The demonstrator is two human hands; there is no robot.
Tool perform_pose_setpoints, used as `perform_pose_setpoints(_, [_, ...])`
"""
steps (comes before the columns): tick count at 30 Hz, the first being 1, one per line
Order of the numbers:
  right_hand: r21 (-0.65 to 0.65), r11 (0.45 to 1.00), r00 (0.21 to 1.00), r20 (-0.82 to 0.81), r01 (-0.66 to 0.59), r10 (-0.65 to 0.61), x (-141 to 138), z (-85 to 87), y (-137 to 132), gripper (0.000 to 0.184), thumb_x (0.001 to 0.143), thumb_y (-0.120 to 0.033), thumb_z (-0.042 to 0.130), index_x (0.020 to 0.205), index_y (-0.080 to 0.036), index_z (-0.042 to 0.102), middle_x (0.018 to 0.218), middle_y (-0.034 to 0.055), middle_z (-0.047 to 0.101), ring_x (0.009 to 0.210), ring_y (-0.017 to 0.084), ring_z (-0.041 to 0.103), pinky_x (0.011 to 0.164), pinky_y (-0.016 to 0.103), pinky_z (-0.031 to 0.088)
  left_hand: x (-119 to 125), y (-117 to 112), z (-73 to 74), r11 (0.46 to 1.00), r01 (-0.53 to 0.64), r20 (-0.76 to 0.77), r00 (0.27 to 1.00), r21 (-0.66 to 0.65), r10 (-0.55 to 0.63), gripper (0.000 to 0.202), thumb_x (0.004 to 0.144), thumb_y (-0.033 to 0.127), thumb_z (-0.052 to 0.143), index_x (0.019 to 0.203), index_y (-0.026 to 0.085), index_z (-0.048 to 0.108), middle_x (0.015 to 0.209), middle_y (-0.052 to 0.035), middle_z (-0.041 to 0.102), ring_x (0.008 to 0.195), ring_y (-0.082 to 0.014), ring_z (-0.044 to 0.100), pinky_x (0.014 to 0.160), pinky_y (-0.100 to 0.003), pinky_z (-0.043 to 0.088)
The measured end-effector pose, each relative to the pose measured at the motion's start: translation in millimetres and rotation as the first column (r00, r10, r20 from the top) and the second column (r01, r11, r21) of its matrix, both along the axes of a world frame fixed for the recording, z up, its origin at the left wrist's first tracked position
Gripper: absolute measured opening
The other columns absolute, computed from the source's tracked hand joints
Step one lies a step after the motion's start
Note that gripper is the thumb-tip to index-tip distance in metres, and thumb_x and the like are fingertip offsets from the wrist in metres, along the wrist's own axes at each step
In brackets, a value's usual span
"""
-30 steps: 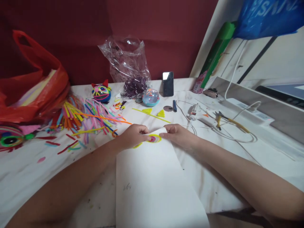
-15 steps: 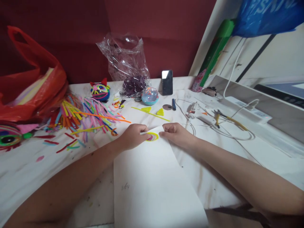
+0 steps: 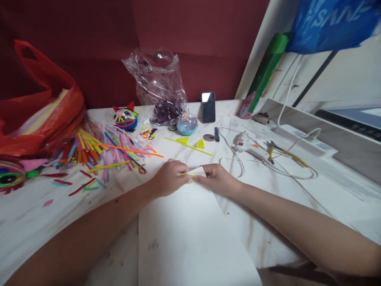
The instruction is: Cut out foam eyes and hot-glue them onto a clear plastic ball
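A large white sheet of paper stretches toward me over the table edge, with a faint pencil scribble at its lower left. My left hand is closed on the far left part of the sheet, thumb on top. Opposite it, my right hand pinches the far right part, its thumb close to the left one. Between the thumbs shows a thin strip of a yellow-rimmed oval, mostly covered by the fingers. Just beyond the hands lie two yellow fuzzy triangles and a yellow pipe cleaner.
Left are a pile of coloured pipe cleaners, a red plastic bag and a decorated ball with ears. A clear bowl and a phone stand behind. Right lie a glue gun, pliers and a power strip.
Both thumbs have come closer together over the oval and now hide most of it. The paper's far edge looks bent between the hands. The whole view has shifted slightly.
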State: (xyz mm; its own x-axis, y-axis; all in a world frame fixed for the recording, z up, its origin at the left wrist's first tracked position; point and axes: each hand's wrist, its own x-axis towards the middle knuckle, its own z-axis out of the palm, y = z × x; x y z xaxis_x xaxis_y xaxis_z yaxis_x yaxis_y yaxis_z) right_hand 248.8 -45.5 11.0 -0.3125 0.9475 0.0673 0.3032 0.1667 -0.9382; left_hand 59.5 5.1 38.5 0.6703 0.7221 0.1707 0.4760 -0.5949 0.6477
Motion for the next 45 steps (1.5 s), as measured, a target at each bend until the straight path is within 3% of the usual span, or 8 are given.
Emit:
perform_pose_setpoints(10, [0.174, 0.985, 0.985, 0.173, -0.001, -0.030, -4.0, 0.8, -3.7, 0.025, 0.080, -0.034, 0.056, 0.076, -0.011, 0.065, 0.062, -0.0006, 0.055, 0.055, 0.009, 0.044, 0.048, 0.019, 0.033, 1.0, -5.6, 0.4, 1.000, 0.010, -0.020, 1.000, 0.024, -0.009, 0.015, 0.070, 0.020, 0.058, 0.055, 0.017, 0.060, 0.057, 0.0025, 0.058, 0.065, -0.0136, 0.055, 0.073, -0.025, 0.042])
perform_pose_setpoints(15, [-0.052, 0.989, 0.990, -0.003, 0.139, -0.139, 5.2, 2.4, 6.3, 0.022, 0.072, -0.036, 0.067, 0.072, -0.014, 0.066, 0.058, -0.0010, 0.061, 0.051, 0.011, 0.051, 0.045, 0.021, 0.037, -4.4, 13.2, -5.7, 0.991, -0.118, 0.141, 0.984, 0.058, 0.109, 0.020, 0.067, 0.025, 0.067, 0.086, 0.019, 0.071, 0.089, -0.0038, 0.071, 0.087, -0.0199, 0.062, 0.083, -0.029, 0.045])
perform_pose_setpoints(19, [-0.360, 0.884, 0.901, -0.199, 0.299, -0.386, 30.6, 8.8, 25.4, 0.024, 0.060, -0.036, 0.079, 0.068, -0.017, 0.066, 0.063, 0.0030, 0.071, 0.051, 0.017, 0.062, 0.046, 0.026, 0.048, -17.7, 45.8, -13.0, 0.921, -0.389, 0.349, 0.863, 0.000, 0.364, 0.022, 0.072, 0.025, 0.063, 0.093, 0.019, 0.068, 0.099, -0.0068, 0.070, 0.095, -0.0211, 0.062, 0.090, -0.032, 0.045])
perform_pose_setpoints(22, [-0.355, 0.877, 0.833, -0.332, 0.325, -0.443, 48.3, 8.4, 37.7, 0.028, 0.052, -0.032, 0.085, 0.069, -0.016, 0.070, 0.066, 0.0039, 0.074, 0.056, 0.017, 0.067, 0.053, 0.025, 0.053, -24.9, 63.9, -18.5, 0.848, -0.461, 0.485, 0.697, -0.261, 0.528, 0.019, 0.071, 0.025, 0.065, 0.088, 0.017, 0.065, 0.086, -0.0045, 0.068, 0.084, -0.0181, 0.062, 0.081, -0.029, 0.047])
perform_pose_setpoints(25, [-0.326, 0.894, 0.797, -0.426, 0.307, -0.429, 55.3, 3.4, 43.2, 0.033, 0.051, -0.034, 0.087, 0.075, -0.016, 0.072, 0.070, 0.0041, 0.076, 0.060, 0.018, 0.070, 0.057, 0.025, 0.056, -28.3, 69.6, -21.1, 0.799, -0.280, 0.547, 0.607, -0.532, 0.577, 0.022, 0.069, 0.033, 0.070, 0.080, 0.016, 0.062, 0.071, -0.0016, 0.064, 0.067, -0.0148, 0.060, 0.066, -0.026, 0.047])
perform_pose_setpoints(28, [-0.346, 0.896, 0.785, -0.454, 0.280, -0.421, 54.5, -0.8, 43.6, 0.035, 0.051, -0.034, 0.088, 0.076, -0.016, 0.073, 0.070, 0.0047, 0.076, 0.063, 0.019, 0.071, 0.058, 0.026, 0.057, -30.2, 67.2, -21.6, 0.721, -0.076, 0.522, 0.638, -0.689, 0.566, 0.031, 0.057, 0.034, 0.079, 0.070, 0.014, 0.059, 0.060, 0.0001, 0.062, 0.055, -0.0135, 0.058, 0.056, -0.026, 0.046])
perform_pose_setpoints(37, [-0.358, 0.891, 0.780, -0.458, 0.279, -0.427, 51.8, -1.0, 39.7, 0.033, 0.052, -0.035, 0.088, 0.074, -0.017, 0.071, 0.069, 0.0051, 0.076, 0.068, 0.023, 0.072, 0.058, 0.028, 0.057, -24.8, 55.1, -17.4, 0.723, -0.013, 0.553, 0.634, -0.691, 0.540, 0.037, 0.046, 0.025, 0.084, 0.073, 0.013, 0.062, 0.059, 0.0004, 0.066, 0.052, -0.0147, 0.062, 0.056, -0.027, 0.050])
perform_pose_setpoints(45, [-0.325, 0.906, 0.806, -0.436, 0.273, -0.399, 48.2, -1.5, 37.9, 0.036, 0.052, -0.041, 0.087, 0.074, -0.018, 0.070, 0.069, 0.0059, 0.075, 0.063, 0.022, 0.070, 0.061, 0.034, 0.057, -21.7, 48.7, -13.4, 0.659, 0.020, 0.524, 0.626, -0.752, 0.578, 0.039, 0.048, 0.022, 0.084, 0.079, 0.012, 0.061, 0.063, -0.0014, 0.068, 0.050, -0.0145, 0.063, 0.053, -0.026, 0.051])
